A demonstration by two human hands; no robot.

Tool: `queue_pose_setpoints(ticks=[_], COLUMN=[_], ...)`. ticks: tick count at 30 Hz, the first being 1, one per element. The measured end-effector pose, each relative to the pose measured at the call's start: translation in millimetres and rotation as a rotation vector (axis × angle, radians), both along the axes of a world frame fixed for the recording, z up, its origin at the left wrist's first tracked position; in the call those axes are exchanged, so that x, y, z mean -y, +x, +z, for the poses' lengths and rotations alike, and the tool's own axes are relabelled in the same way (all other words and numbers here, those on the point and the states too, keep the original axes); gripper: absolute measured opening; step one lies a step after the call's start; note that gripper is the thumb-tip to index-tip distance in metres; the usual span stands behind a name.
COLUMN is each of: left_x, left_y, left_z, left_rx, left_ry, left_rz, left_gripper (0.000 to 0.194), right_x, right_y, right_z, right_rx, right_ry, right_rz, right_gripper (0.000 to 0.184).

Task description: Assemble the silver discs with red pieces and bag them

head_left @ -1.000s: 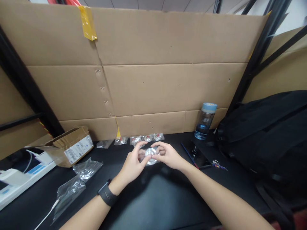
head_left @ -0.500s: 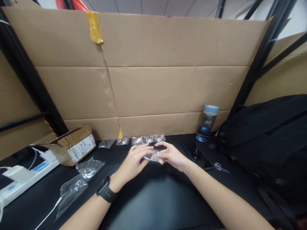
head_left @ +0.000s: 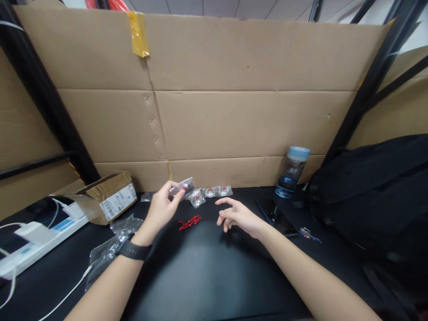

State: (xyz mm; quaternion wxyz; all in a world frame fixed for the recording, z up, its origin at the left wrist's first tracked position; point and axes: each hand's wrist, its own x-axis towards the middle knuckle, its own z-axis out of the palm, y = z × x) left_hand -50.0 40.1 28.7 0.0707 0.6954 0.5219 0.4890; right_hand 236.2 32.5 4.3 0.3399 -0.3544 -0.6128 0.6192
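My left hand (head_left: 159, 208) pinches a small clear bag (head_left: 182, 187) with a silvery round part inside, held up over the far left of the black table (head_left: 214, 276). A black watch sits on that wrist. My right hand (head_left: 236, 215) hovers just over the table with fingers apart and nothing in it. Between the hands a small red cord piece (head_left: 189, 221) lies on the table. A row of similar bagged parts (head_left: 210, 193) lies along the cardboard wall, just beyond the held bag.
A cardboard wall (head_left: 214, 102) backs the table. An open carton (head_left: 109, 196), a white power strip (head_left: 36, 243) with cables and empty clear bags (head_left: 115, 238) lie at left. A water bottle (head_left: 291, 171), a phone (head_left: 272, 211) and a black backpack (head_left: 374, 191) are at right.
Both hands held the bagged part together before. Now my left hand has carried it up and left toward the row, my right hand has let go, and a red cord piece lies on the table.
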Motion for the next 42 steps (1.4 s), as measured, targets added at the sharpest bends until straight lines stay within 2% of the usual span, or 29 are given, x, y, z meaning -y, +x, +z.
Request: queue_pose_setpoints(ticks=[2, 4, 6, 9, 13, 18, 20, 22, 25, 26, 28, 31, 34, 37, 42], left_x=[-10, -20, -28, -37, -43, -39, -35, -31, -26, -24, -21, -17, -16, -15, -12], left_y=[-21, -41, -56, -68, -63, -43, -35, -29, -22, -21, -20, -21, -21, -18, -10], left_z=[-0.3, -3.6, -9.8, -22.3, -40.2, -53.7, -53.3, -49.7, -41.5, -39.0, -35.3, -33.6, -34.9, -36.7, -39.9], left_rx=[-0.016, -0.092, -0.089, -0.177, -0.392, -0.469, -0.517, -0.602, -0.649, -0.650, -0.659, -0.701, -0.756, -0.773, -0.784], left_ry=[-0.016, -0.109, -0.145, -0.254, -0.372, -0.310, -0.266, -0.228, -0.259, -0.276, -0.307, -0.335, -0.337, -0.338, -0.311], left_rz=[0.124, 0.168, 0.191, 0.068, -0.017, 0.100, 0.179, 0.215, 0.145, 0.115, 0.063, -0.027, -0.089, -0.061, 0.027], left_gripper=[0.036, 0.049, 0.045, 0.034, 0.028, 0.040, 0.043, 0.035, 0.028, 0.029, 0.036, 0.043, 0.043, 0.044, 0.042], right_x=[1, 2, 2, 1, -1, -5, -5, -5, -6, -8, -11, -17, -22, -24, -24], right_y=[0, 0, -1, -1, -1, -2, -2, -1, 2, 5, 10, 21, 29, 30, 25], right_z=[0.0, 0.0, 0.0, -0.1, -1.6, -7.0, -9.6, -10.8, -9.1, -8.2, -7.2, -10.4, -17.1, -22.6, -25.8], right_rx=[0.003, -0.005, -0.025, -0.067, -0.086, 0.029, 0.126, 0.265, 0.479, 0.534, 0.637, 0.819, 0.966, 1.036, 1.039], right_ry=[-0.003, -0.022, -0.043, -0.060, -0.054, 0.030, 0.127, 0.340, 0.769, 0.869, 0.965, 0.974, 0.909, 0.830, 0.761], right_rz=[0.016, 0.028, 0.022, -0.005, -0.018, -0.013, -0.016, -0.048, -0.128, -0.150, -0.195, -0.257, -0.247, -0.201, -0.138], right_gripper=[0.046, 0.045, 0.044, 0.043, 0.038, 0.028, 0.021, 0.014, 0.011, 0.012, 0.016, 0.029, 0.045, 0.056, 0.057])
